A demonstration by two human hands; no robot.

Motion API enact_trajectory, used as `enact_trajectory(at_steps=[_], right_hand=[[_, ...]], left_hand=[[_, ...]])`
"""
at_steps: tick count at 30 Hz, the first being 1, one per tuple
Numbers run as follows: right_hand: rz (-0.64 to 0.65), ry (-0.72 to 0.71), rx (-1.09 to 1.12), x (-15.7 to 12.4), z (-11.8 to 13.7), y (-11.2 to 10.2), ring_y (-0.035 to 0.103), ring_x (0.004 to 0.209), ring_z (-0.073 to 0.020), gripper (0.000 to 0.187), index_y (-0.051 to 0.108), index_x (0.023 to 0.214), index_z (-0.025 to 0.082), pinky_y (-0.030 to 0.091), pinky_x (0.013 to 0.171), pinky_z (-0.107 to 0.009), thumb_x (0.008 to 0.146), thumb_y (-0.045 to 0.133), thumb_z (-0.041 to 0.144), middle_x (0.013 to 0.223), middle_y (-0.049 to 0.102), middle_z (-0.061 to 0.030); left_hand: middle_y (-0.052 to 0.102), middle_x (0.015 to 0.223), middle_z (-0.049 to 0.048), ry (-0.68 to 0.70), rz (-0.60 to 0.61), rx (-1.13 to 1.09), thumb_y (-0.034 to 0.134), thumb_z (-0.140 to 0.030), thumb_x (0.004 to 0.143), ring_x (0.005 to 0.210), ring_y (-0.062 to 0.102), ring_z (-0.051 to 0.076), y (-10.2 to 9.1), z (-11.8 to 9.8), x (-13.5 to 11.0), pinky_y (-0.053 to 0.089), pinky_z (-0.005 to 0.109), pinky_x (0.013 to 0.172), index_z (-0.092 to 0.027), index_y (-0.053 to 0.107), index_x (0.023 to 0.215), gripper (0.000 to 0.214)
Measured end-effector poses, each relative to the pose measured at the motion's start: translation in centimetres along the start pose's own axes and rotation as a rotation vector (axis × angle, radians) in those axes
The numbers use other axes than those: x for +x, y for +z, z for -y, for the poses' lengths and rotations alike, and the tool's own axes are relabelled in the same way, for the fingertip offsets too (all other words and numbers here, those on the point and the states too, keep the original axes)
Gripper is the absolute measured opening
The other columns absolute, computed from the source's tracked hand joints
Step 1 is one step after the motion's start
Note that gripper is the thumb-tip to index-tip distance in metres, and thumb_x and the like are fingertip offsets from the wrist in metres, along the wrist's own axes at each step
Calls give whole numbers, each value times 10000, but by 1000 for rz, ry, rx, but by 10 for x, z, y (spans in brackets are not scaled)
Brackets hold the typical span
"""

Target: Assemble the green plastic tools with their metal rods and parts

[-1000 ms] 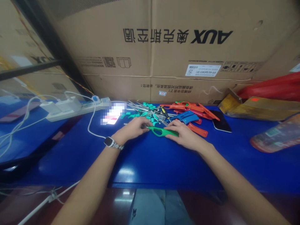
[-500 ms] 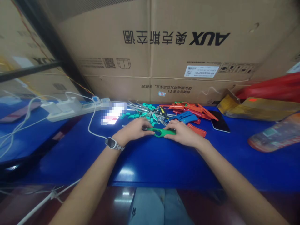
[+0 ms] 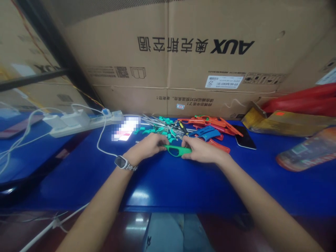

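Between my two hands is a green plastic lighter handle [image 3: 179, 151] with an oval opening in it, held level just over the blue table. My left hand [image 3: 147, 146], closed, pinches its left end; a short metal tip shows just beyond that hand. At the other end, the thumb and fingers of my right hand [image 3: 201, 148] are closed on the handle. Right behind my hands lies a pile of metal rods with teal plastic parts [image 3: 164, 128]. Blue handles [image 3: 206, 132] and orange-red handles [image 3: 219, 122] lie to its right, near a yellow-and-black screwdriver [image 3: 183, 127].
A large cardboard box [image 3: 183, 59] walls off the back of the blue table [image 3: 183, 185]. On the left are a white power strip [image 3: 86, 125] with cables and a lit phone [image 3: 127, 128]. A dark phone [image 3: 245, 138], a yellow taped box [image 3: 291, 121] and a bottle [image 3: 307, 150] lie right.
The green handle has shifted slightly left and tilted a little, and its oval opening shows more fully. My right hand has come slightly left with it; both hands keep hold.
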State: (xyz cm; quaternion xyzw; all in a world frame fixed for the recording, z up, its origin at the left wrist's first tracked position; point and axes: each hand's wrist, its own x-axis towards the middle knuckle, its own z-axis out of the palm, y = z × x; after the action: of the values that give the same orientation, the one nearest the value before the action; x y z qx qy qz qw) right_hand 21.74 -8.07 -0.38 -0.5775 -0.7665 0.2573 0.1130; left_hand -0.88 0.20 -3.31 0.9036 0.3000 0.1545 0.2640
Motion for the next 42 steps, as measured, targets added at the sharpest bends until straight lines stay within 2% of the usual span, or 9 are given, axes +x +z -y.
enact_trajectory(at_steps=[5, 9, 12, 19, 22, 25, 28, 31, 42], right_hand=[[-24, -42, 5, 5, 4, 3, 590, 671, -159, 264, 585, 967, 225, 358, 561, -243, 733, 707, 226, 802, 659, 14], [47, -83, 133, 8, 9, 5, 608, 513, -138, 214, 665, 1029, 217, 398, 554, -245, 921, 536, 350, 670, 671, 23], [-96, -137, 51, 8, 10, 7, 613, 540, -146, 257, 717, 1045, 244, 395, 582, -247, 955, 508, 363, 635, 673, 22], [-409, -148, 76, 11, 5, 21, 682, 871, -232, 277, 740, 1077, 259, 469, 745, -298, 957, 515, 366, 972, 763, -41], [-524, -127, 216, 13, 5, 28, 685, 934, -249, 311, 715, 1166, 258, 507, 810, -333, 958, 510, 364, 1041, 757, -30], [-603, -116, 300, 15, 7, 34, 686, 976, -252, 344, 692, 1216, 242, 522, 849, -344, 961, 498, 367, 1090, 747, -29], [-660, -144, 298, 17, 10, 40, 671, 1034, -245, 347, 672, 1250, 261, 512, 895, -338, 961, 490, 325, 1160, 720, -41], [-697, -99, 244, 18, 11, 42, 667, 1002, -241, 371, 649, 1288, 273, 515, 868, -333, 951, 492, 281, 1125, 706, -63], [-759, 0, 131, 20, 12, 48, 653, 933, -241, 396, 606, 1336, 317, 538, 798, -352, 963, 487, 369, 1135, 612, -78]], left_hand=[[664, 841, 21, 50, -69, -13, 652, -140, 811, 771, 607, 173, -2, -6, -1, 448, 278, 716, -177, 642, 857, 60], [617, 898, 24, 137, -159, 104, 617, -122, 841, 816, 588, 181, -6, -15, -2, 436, 291, 743, -187, 617, 863, 69], [610, 903, 25, 160, -223, 231, 607, -114, 849, 861, 591, 200, -10, -20, -2, 427, 322, 796, -194, 606, 874, 84], [618, 1184, 78, 144, -462, 467, 612, -124, 853, 1176, 509, 285, -15, -38, 1, 331, 474, 1049, -229, 596, 1085, 256], [536, 1309, 117, 32, -762, 306, 639, -194, 845, 1253, 456, 301, -7, -45, 3, 338, 487, 1077, -221, 541, 1220, 388], [592, 1187, 97, -158, -923, -199, 635, -322, 859, 1134, 547, 252, 8, -46, 9, 455, 411, 975, -212, 535, 1148, 325], [658, 1087, 90, -252, -564, -782, 556, -415, 894, 1026, 629, 227, 22, -44, 20, 513, 367, 874, -184, 563, 1066, 288], [667, 1170, 101, -83, -414, -913, 676, -280, 767, 1084, 632, 230, 27, -46, 32, 494, 364, 955, -174, 584, 1118, 378], [655, 1278, 135, 27, -462, -952, 735, -334, 773, 1176, 625, 271, 29, -45, 34, 493, 399, 1022, -154, 656, 1120, 399]])
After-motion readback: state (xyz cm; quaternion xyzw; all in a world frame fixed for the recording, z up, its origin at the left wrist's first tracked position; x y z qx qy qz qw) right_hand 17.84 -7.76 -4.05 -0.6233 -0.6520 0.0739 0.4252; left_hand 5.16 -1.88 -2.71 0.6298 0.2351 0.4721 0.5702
